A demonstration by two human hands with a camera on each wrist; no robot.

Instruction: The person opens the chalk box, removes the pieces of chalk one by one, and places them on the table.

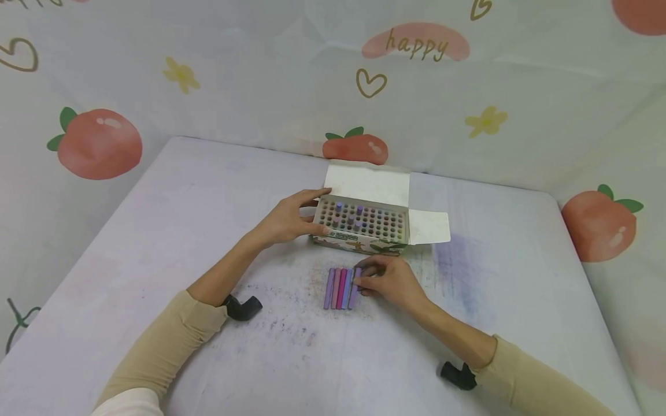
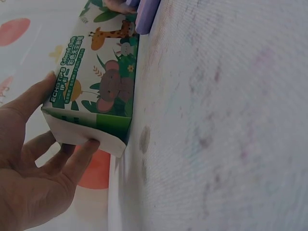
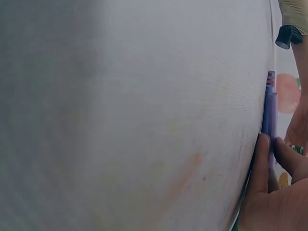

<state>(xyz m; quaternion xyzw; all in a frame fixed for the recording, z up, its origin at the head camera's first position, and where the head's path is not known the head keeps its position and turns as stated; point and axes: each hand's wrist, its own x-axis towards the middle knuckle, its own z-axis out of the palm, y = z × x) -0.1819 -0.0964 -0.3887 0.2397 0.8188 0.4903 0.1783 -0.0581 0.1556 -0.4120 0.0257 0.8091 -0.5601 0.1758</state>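
A printed cardboard chalk box (image 1: pixel 359 240) stands with its lid raised, holes in its top insert and several chalk sticks standing in them. My left hand (image 1: pixel 288 219) holds the box's left end, thumb at the front edge and fingers spread toward the back. In the left wrist view its fingertips lie on the white end flap (image 2: pixel 86 134). In front of the box a row of chalk sticks (image 1: pixel 338 289) lies side by side, in purple, pink, magenta and blue. My right hand (image 1: pixel 392 280) pinches the purple chalk stick (image 1: pixel 355 289) at the row's right end between thumb and fingers.
The white lid (image 1: pixel 369 184) leans back behind the box, and a side flap (image 1: pixel 429 226) sticks out to its right. Chalk smudges (image 1: pixel 460 266) mark the white tablecloth. A printed curtain (image 1: pixel 270 75) hangs behind the table. Black wrist cameras (image 1: pixel 244 308) sit below both wrists.
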